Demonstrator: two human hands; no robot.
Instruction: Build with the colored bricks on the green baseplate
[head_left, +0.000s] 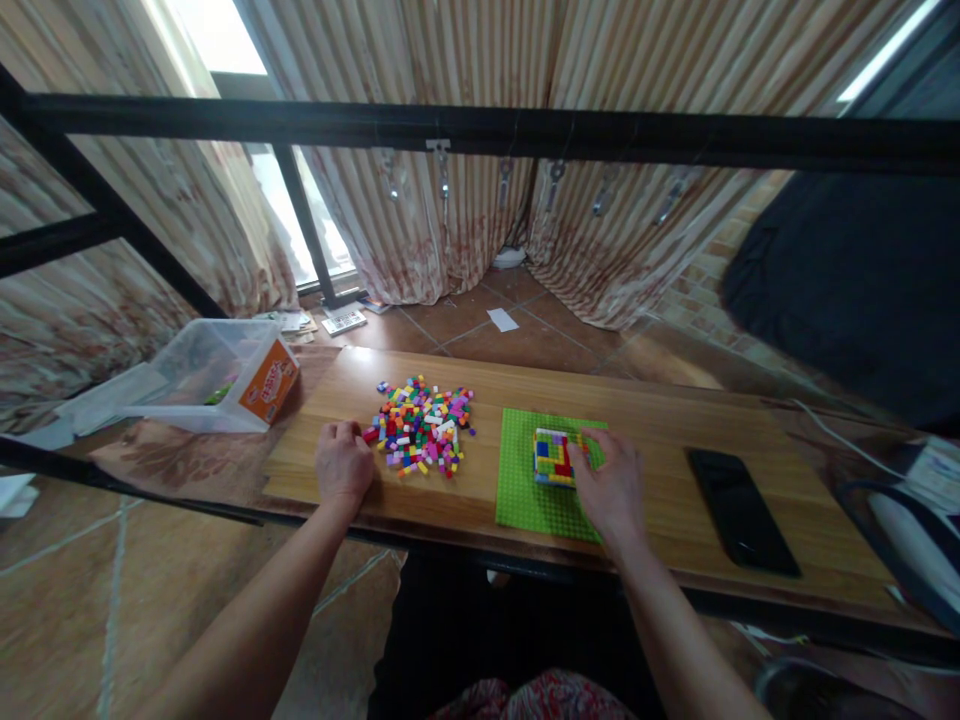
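Note:
A loose pile of small multicoloured toy bricks (424,425) lies on the wooden board. At its left edge rests my left hand (343,462), its fingers curled in. A red brick (370,435) shows right by those fingertips; whether they grip it is unclear. On a green studded baseplate (517,500) stands a low, square brick build (551,455) in blue, yellow, red and white. My right hand (613,480) is closed at the right side of this build, thumb and fingers touching it and hiding that side.
A black phone (742,510) lies on the wooden board (675,520) to the right. At the left stands a clear plastic bin (195,375) with an orange label. A dark metal bar (480,130) crosses above the far side, with several clips hanging from it.

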